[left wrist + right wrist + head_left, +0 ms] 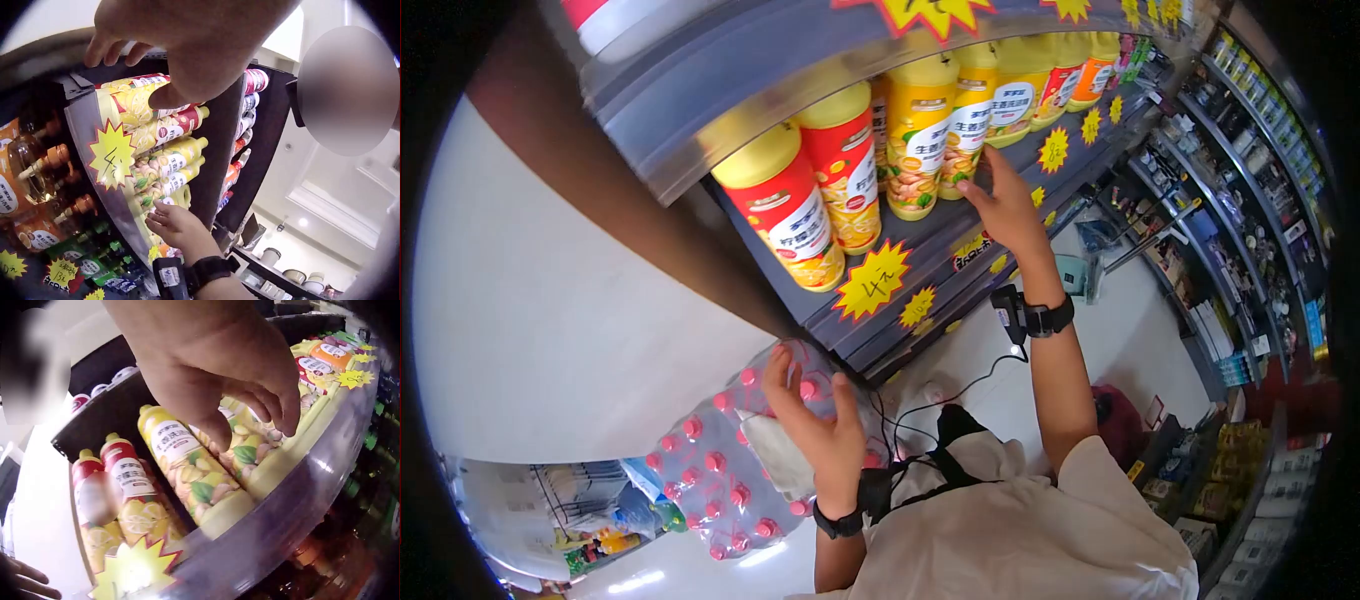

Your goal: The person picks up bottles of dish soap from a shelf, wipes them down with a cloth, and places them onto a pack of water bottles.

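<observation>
Left to right: pink-capped bottle pack (pixel 715 462) lower left, two red-labelled bottles (pixel 795 215) upper left of centre on the shelf (pixel 830 325), left hand (pixel 820 430) lower centre-left, grip apart, nothing held. Yellow bottle (pixel 969 120) upper centre on that shelf, right hand (pixel 1008 205) at its right side, thumb and fingers apart, can't tell if touching. Bottle probably full, so fairly heavy, smooth, slightly squeezable, not fragile; best held round mid-body.

Yellow bottles (pixel 920 135), lemon-patterned red bottles (pixel 845 165), yellow starburst tag (pixel 873 283)
</observation>
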`<state>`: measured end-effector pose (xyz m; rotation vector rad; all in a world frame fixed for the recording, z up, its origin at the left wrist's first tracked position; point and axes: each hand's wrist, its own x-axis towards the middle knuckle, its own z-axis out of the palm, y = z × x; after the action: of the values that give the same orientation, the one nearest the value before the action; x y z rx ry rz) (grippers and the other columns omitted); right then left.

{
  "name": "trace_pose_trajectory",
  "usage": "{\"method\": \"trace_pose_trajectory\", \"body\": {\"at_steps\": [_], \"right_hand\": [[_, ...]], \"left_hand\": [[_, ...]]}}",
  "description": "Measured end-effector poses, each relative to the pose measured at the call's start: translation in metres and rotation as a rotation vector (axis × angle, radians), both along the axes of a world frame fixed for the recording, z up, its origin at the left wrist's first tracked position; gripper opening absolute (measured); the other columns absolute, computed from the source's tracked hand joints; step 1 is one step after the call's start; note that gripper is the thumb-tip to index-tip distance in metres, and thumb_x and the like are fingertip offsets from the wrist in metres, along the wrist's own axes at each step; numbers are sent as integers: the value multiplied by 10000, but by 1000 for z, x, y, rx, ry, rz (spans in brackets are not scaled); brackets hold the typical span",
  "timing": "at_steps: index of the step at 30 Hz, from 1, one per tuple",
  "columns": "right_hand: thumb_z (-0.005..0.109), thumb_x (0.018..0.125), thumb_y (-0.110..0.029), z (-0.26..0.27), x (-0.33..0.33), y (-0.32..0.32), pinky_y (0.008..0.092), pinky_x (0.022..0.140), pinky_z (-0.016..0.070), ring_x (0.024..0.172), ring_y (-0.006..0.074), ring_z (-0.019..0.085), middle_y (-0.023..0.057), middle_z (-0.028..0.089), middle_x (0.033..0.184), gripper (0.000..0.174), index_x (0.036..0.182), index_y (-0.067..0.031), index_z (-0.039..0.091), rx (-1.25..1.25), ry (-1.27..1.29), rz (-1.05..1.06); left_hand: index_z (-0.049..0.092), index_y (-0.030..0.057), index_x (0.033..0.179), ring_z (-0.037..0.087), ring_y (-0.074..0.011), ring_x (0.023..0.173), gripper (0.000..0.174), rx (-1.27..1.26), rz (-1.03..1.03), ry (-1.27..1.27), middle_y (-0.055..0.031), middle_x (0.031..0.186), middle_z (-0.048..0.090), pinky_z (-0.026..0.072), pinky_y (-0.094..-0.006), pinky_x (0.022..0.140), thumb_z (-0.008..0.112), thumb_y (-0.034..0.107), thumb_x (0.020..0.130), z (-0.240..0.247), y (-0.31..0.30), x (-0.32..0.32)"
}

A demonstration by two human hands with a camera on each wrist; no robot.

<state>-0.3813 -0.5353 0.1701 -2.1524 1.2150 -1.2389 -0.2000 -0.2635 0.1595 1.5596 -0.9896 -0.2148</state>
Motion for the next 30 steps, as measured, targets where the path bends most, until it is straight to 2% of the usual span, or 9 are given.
{"method": "trace_pose_trajectory", "body": {"at_steps": [3, 7, 8, 11, 18, 30], "right_hand": [[588, 933, -214, 13, -1, -4, 360, 944, 439, 1173, 267, 552, 198, 566, 1258, 518, 1353, 19, 397, 113, -26, 73], [514, 977, -228, 14, 3, -13, 363, 962, 412, 1164, 278, 551, 197, 563, 1246, 455, 1324, 34, 379, 104, -172, 225], [479, 990, -235, 12, 3, -16, 375, 945, 419, 1144, 313, 555, 211, 562, 1224, 428, 1305, 33, 370, 48, -138, 226], [494, 975, -233, 15, 4, -16, 468, 914, 434, 1128, 444, 528, 272, 557, 1212, 468, 1320, 37, 329, -32, -113, 224], [516, 956, -171, 16, 8, -17, 477, 934, 419, 1153, 450, 503, 284, 539, 1217, 448, 1312, 28, 331, 11, -153, 230], [546, 928, -143, 14, 11, -25, 491, 909, 431, 1117, 469, 514, 288, 553, 1182, 472, 1314, 23, 329, 38, -167, 238]], "left_hand": [[390, -5, 1312, 468, -276, 1224, 505, 1, 16, 19, -162, 1319, 442, 383, -411, 1045, 569, -41, 841, 0, -1, -1], [374, 10, 1315, 478, -279, 1206, 487, 0, 29, 25, -167, 1317, 446, 396, -410, 1027, 548, -18, 861, 4, -10, -7], [373, 11, 1314, 480, -277, 1203, 484, 1, 30, 25, -167, 1317, 446, 399, -408, 1022, 547, -15, 863, 5, -12, -8], [371, 14, 1312, 483, -271, 1193, 475, 8, 43, 35, -166, 1318, 446, 405, -400, 1012, 545, -7, 870, 6, -17, -9], [362, 20, 1319, 484, -257, 1177, 469, -8, 85, 48, -160, 1313, 450, 409, -382, 991, 544, 10, 886, 2, -28, -9], [379, 16, 1306, 486, -233, 1161, 447, -25, 122, 86, -159, 1297, 461, 405, -362, 979, 540, 16, 889, 1, -37, -14]]}}
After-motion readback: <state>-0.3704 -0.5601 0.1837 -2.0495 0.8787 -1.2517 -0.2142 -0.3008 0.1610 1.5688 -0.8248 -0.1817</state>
